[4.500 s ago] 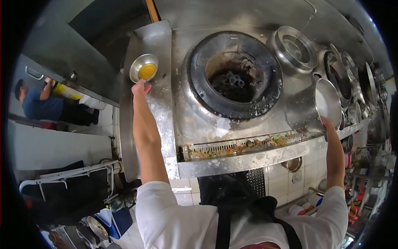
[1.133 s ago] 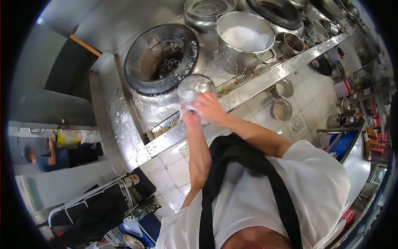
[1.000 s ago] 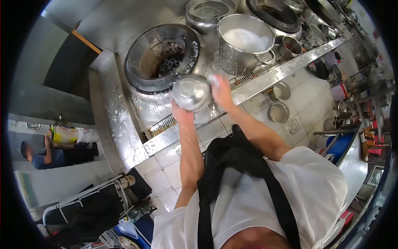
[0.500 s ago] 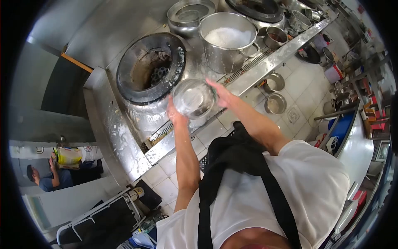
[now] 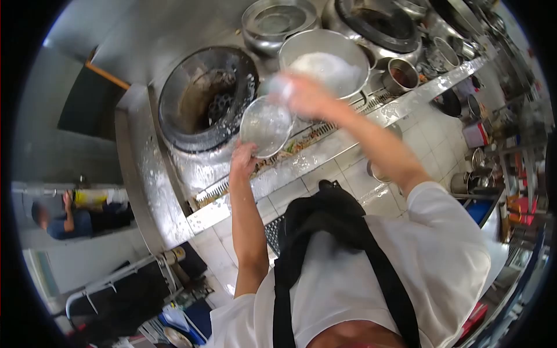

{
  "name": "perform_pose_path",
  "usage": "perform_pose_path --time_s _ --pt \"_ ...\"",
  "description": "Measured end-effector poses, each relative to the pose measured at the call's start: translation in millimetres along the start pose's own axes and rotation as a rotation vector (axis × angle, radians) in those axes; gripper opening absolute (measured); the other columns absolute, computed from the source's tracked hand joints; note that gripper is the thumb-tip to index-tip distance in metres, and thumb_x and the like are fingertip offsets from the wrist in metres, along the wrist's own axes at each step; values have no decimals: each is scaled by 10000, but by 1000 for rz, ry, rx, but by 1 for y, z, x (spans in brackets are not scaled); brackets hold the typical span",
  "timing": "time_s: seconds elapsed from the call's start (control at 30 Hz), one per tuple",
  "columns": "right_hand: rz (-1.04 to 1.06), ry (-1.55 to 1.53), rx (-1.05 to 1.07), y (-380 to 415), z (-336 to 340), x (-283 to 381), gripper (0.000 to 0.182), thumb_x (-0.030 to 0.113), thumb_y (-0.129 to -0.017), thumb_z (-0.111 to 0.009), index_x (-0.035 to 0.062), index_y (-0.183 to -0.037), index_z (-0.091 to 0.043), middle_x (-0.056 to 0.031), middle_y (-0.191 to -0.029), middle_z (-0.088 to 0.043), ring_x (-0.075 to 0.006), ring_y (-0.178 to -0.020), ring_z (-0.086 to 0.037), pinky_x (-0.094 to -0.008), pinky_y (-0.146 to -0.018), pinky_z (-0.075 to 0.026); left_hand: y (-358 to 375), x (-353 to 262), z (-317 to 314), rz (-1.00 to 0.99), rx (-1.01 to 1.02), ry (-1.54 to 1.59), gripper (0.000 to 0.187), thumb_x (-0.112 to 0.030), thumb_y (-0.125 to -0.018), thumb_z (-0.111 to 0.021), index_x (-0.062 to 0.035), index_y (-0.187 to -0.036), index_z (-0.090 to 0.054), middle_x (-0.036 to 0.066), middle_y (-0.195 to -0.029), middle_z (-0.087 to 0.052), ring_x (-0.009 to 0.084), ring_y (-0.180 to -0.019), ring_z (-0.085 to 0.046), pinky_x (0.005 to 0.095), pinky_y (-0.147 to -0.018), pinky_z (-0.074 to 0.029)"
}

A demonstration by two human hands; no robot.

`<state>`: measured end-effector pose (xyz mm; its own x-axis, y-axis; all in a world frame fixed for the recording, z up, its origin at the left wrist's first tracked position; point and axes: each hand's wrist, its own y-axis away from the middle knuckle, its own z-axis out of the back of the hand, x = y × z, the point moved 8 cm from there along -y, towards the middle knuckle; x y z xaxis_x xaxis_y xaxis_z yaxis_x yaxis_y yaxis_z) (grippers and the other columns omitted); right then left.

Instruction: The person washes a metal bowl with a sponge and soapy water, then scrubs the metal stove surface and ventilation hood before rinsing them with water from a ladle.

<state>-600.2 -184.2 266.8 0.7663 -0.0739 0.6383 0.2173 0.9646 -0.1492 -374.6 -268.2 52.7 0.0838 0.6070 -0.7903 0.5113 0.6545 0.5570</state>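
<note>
My left hand (image 5: pixel 244 155) is closed on the lower rim of a round metal bowl (image 5: pixel 266 127), which is tilted and wet inside. The bowl is above the stove's front, just right of a black-rimmed wok burner (image 5: pixel 168 95). My right hand (image 5: pixel 304 95) is smeared by motion above the bowl's upper right edge. A pale, blurred thing shows at its fingers; I cannot make out its kind. Behind that hand stands a large metal pot (image 5: pixel 342 58) with white suds in it.
A small pot (image 5: pixel 400 76) of reddish-brown liquid stands right of the big pot. A covered round metal vessel (image 5: pixel 278 26) and another wok burner (image 5: pixel 377 23) are farther back. Food scraps (image 5: pixel 299 141) lie along the drain channel. At far left is another person (image 5: pixel 72 226).
My right hand has moved up off the bowl's right side, toward the big pot. My left hand still holds the bowl, now tilted differently. The view has shifted slightly.
</note>
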Motion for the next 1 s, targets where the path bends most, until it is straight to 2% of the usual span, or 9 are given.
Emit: perform_pose_path --time_s 0.1,0.2,0.33,0.4,0.47,0.63,0.73,0.83,1.0 --pt "-226 435 -195 -38 67 -142 435 370 -897 -639 73 -1214 -634 -196 -1165 -672 -342 -1075 -646 -459 -876 -506 37 -18 -37 -73 53 78 726 56 -820 -497 -146 -1481 -276 197 -1397 -431 409 -1196 -557 591 -793 -601" --pt "-382 719 365 -36 23 -214 417 267 -871 -634 75 -1240 -612 -176 -1190 -672 -336 -1058 -653 -453 -906 -502 56 -28 -53 -158 57 110 776 58 -803 -464 -189 -1511 -259 199 -1401 -465 405 -1198 -576 484 -738 -647" --pt "-282 -436 -38 -25 20 -108 447 53 -769 -660 86 -1212 -621 -151 -1148 -660 -323 -1041 -617 -407 -928 -490 47 -18 -16 -211 9 250 805 63 -787 -460 -196 -1517 -241 192 -1400 -469 398 -1165 -598 469 -709 -652" --pt "228 18 -402 12 8 -6 398 3 -752 -671 90 -1140 -658 -136 -1116 -633 -295 -1041 -586 -377 -886 -489 55 -16 -14 -210 51 261 828 74 -767 -457 -200 -1518 -240 187 -1404 -466 390 -1140 -614 467 -692 -651" --pt "6 -391 -126 6 -66 -12 323 14 -808 -584 62 -1116 -671 -187 -1131 -591 -373 -1091 -547 -436 -991 -437 54 -15 -15 -197 57 201 840 80 -758 -455 -201 -1520 -238 183 -1395 -477 383 -1136 -617 463 -695 -651" --pt "92 -146 -340 21 -173 13 328 32 -817 -624 73 -1135 -694 -200 -1198 -602 -331 -1136 -591 -397 -950 -495 57 -21 -13 -231 65 10 865 103 -740 -445 -209 -1521 -239 171 -1361 -516 358 -1116 -628 443 -716 -650" --pt "347 334 354 33 -223 35 334 42 -805 -604 39 -1138 -635 -223 -964 -697 -384 -938 -681 -486 -855 -539 67 -18 32 -334 125 45 748 75 -806 -487 -207 -1479 -322 135 -1340 -531 319 -1130 -616 475 -802 -627" --pt "-185 151 -45 7 -198 33 317 62 -801 -604 46 -1117 -616 -231 -922 -702 -391 -898 -689 -517 -816 -538 74 -7 24 -299 57 70 726 67 -806 -491 -193 -1466 -338 142 -1349 -533 326 -1153 -615 494 -862 -610" --pt "263 465 467 32 -229 62 244 114 -818 -587 0 -1029 -632 -254 -959 -696 -390 -922 -692 -520 -808 -536 88 -24 46 -318 200 13 717 81 -782 -471 -143 -1457 -385 137 -1152 -615 265 -840 -668 381 -566 -616"
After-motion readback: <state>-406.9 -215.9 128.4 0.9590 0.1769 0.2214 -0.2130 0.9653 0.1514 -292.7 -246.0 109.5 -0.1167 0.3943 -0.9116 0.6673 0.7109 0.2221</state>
